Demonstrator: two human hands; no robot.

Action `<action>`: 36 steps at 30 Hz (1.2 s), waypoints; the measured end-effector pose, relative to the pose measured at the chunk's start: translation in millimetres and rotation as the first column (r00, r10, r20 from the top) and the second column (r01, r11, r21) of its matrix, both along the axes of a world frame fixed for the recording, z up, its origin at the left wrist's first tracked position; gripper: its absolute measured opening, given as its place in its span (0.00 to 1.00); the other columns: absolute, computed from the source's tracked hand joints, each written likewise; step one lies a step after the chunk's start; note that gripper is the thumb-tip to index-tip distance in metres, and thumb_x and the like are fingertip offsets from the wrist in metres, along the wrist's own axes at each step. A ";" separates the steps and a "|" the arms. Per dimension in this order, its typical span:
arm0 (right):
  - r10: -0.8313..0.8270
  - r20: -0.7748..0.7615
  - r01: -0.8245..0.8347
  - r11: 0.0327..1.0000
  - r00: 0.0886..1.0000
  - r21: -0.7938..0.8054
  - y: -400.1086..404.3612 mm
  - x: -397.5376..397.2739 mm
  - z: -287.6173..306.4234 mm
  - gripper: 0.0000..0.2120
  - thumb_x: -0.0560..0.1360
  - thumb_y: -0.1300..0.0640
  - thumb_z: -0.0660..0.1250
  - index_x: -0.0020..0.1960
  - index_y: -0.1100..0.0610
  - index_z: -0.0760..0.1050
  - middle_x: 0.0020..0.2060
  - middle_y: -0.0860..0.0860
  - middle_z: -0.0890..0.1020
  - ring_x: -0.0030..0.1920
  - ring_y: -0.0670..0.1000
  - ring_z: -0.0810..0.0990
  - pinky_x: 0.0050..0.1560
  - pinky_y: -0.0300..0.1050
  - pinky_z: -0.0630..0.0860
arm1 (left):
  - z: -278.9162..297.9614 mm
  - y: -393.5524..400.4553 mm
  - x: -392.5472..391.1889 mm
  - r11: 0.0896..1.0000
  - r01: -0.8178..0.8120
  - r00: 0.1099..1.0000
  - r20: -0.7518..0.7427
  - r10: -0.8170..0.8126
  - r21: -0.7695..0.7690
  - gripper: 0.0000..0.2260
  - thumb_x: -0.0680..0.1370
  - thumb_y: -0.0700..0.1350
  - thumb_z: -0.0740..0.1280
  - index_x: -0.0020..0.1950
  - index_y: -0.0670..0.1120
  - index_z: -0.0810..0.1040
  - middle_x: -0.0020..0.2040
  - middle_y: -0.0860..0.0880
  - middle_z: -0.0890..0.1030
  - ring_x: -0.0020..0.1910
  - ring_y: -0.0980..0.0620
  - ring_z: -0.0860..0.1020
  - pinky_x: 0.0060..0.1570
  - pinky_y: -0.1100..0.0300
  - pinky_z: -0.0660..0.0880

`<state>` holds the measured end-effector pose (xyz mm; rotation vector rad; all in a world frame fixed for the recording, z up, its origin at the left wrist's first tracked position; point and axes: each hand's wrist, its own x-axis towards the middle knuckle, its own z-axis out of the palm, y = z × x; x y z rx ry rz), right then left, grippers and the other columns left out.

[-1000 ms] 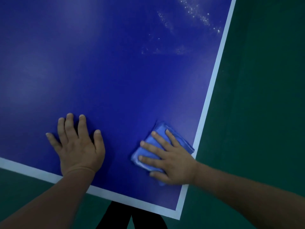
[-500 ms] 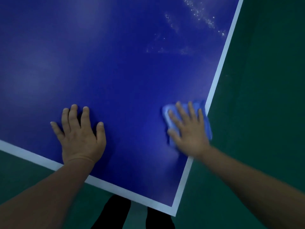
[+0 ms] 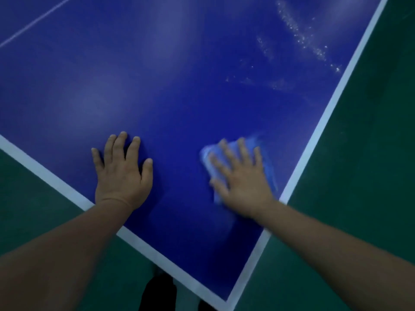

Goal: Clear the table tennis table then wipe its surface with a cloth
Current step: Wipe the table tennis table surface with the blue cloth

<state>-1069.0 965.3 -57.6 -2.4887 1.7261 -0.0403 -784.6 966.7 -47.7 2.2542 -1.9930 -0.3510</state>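
The blue table tennis table fills most of the view, its near right corner pointing toward me. My right hand lies flat with spread fingers on a folded light blue cloth and presses it onto the surface near the right white edge line. The cloth is blurred and mostly covered by the hand. My left hand rests flat on the bare table surface to the left, fingers straight, close to the near edge line.
Whitish droplets and streaks mark the table surface at the upper right. White border lines run along both table edges. Green floor lies beyond the edges. My dark shoes show below the corner.
My right hand slid the cloth from near the corner up along the right edge, then back toward the left. The left hand stayed pressed flat in place; the view shifted.
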 end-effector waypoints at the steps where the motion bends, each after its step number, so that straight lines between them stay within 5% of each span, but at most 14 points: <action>1: 0.163 0.001 -0.163 0.987 0.987 0.001 12.5 6.6 -1.7 0.27 0.81 0.37 0.49 0.79 0.41 0.56 0.79 0.49 0.59 0.79 0.62 0.52 0.74 0.71 0.49 | -0.6 -0.1 0.3 1.000 0.001 1.000 0.004 -0.001 0.002 0.32 0.79 0.61 0.46 0.78 0.46 0.60 0.79 0.44 0.55 0.80 0.46 0.47 0.76 0.40 0.39; 3: 0.205 -0.016 -0.204 0.979 0.979 0.026 -6.8 0.4 -0.1 0.27 0.81 0.36 0.49 0.79 0.40 0.56 0.79 0.48 0.60 0.79 0.61 0.54 0.75 0.68 0.49 | -2.1 -0.1 1.2 1.000 0.003 1.000 0.005 -0.003 0.001 0.31 0.79 0.61 0.46 0.78 0.47 0.60 0.80 0.45 0.54 0.80 0.46 0.46 0.76 0.40 0.38; 6: -0.128 -0.036 0.130 0.990 0.991 0.048 -84.2 -10.2 6.4 0.30 0.79 0.34 0.44 0.79 0.39 0.52 0.80 0.47 0.54 0.80 0.59 0.48 0.76 0.67 0.45 | -2.8 -0.2 1.5 1.000 0.002 1.000 -0.002 -0.002 -0.010 0.31 0.79 0.60 0.47 0.78 0.47 0.60 0.79 0.45 0.55 0.80 0.47 0.47 0.76 0.40 0.38; 8: -0.200 -0.011 0.200 0.974 0.980 0.104 -123.4 3.2 10.5 0.29 0.79 0.35 0.44 0.80 0.39 0.49 0.81 0.45 0.49 0.80 0.58 0.43 0.75 0.67 0.40 | -2.8 -1.3 1.4 1.000 0.006 1.000 -0.012 -0.007 -0.018 0.30 0.79 0.59 0.47 0.78 0.46 0.61 0.79 0.45 0.56 0.80 0.46 0.48 0.76 0.40 0.39; 11: 0.064 -0.038 -0.060 0.994 0.997 0.095 -106.3 50.6 10.7 0.29 0.81 0.36 0.49 0.80 0.39 0.50 0.81 0.47 0.51 0.80 0.60 0.45 0.75 0.68 0.41 | -2.4 -0.1 2.9 0.999 0.004 0.999 -0.043 -0.006 -0.036 0.30 0.79 0.59 0.46 0.77 0.46 0.62 0.79 0.45 0.57 0.79 0.46 0.49 0.76 0.40 0.39; 15: 0.467 0.020 -0.467 0.883 0.884 0.049 41.4 59.0 8.1 0.26 0.81 0.39 0.55 0.78 0.42 0.61 0.80 0.50 0.58 0.79 0.63 0.51 0.74 0.71 0.47 | -2.9 0.4 6.1 0.999 0.009 0.998 -0.067 -0.012 -0.045 0.30 0.79 0.59 0.46 0.77 0.46 0.63 0.79 0.44 0.57 0.79 0.45 0.49 0.76 0.39 0.39; 20: 0.450 0.017 -0.450 0.891 0.893 0.066 165.2 11.4 10.9 0.25 0.81 0.39 0.57 0.77 0.41 0.62 0.80 0.47 0.57 0.79 0.62 0.52 0.74 0.71 0.51 | -1.9 1.3 3.9 0.999 0.028 0.997 -0.067 -0.030 -0.028 0.29 0.80 0.58 0.47 0.77 0.46 0.61 0.79 0.44 0.56 0.79 0.45 0.48 0.76 0.38 0.40; 27: 0.464 0.036 -0.465 0.878 0.885 0.112 168.3 -4.8 6.7 0.26 0.81 0.39 0.56 0.78 0.40 0.59 0.80 0.48 0.56 0.79 0.62 0.51 0.75 0.70 0.47 | -0.6 0.2 2.2 0.999 0.025 0.998 -0.050 -0.026 -0.022 0.26 0.82 0.56 0.49 0.77 0.46 0.60 0.79 0.43 0.55 0.79 0.44 0.48 0.76 0.36 0.41; 29: 0.389 -0.028 -0.385 0.918 0.921 0.096 140.8 -16.1 6.4 0.26 0.82 0.38 0.53 0.79 0.40 0.56 0.80 0.49 0.55 0.79 0.62 0.51 0.74 0.71 0.49 | -0.8 0.4 2.1 1.000 0.021 0.999 -0.048 -0.022 -0.019 0.25 0.82 0.55 0.50 0.77 0.46 0.60 0.79 0.43 0.55 0.79 0.44 0.48 0.76 0.36 0.41; 31: 0.095 -0.081 -0.091 0.995 0.992 0.049 95.7 -30.4 10.0 0.27 0.81 0.37 0.48 0.79 0.42 0.53 0.80 0.49 0.55 0.79 0.61 0.51 0.73 0.72 0.52 | -0.8 0.5 1.4 1.000 0.023 0.999 -0.034 -0.024 -0.019 0.25 0.82 0.56 0.50 0.78 0.46 0.60 0.79 0.43 0.55 0.79 0.43 0.48 0.76 0.36 0.41; 34: -0.357 -0.096 0.366 0.927 0.929 0.088 52.7 -24.1 18.3 0.30 0.80 0.35 0.43 0.80 0.41 0.49 0.81 0.48 0.52 0.80 0.60 0.46 0.75 0.69 0.46 | -0.4 -0.4 0.2 0.999 0.028 0.999 -0.022 -0.029 -0.026 0.26 0.82 0.56 0.50 0.77 0.46 0.60 0.79 0.42 0.56 0.79 0.43 0.48 0.75 0.35 0.41; 36: -0.238 -0.063 0.243 0.967 0.969 0.076 73.9 4.8 11.9 0.30 0.80 0.36 0.45 0.80 0.43 0.53 0.80 0.50 0.53 0.79 0.63 0.48 0.74 0.71 0.49 | 0.0 -0.3 0.3 0.999 0.028 1.000 -0.011 -0.028 -0.018 0.26 0.82 0.56 0.50 0.78 0.46 0.59 0.79 0.42 0.55 0.79 0.43 0.48 0.75 0.35 0.42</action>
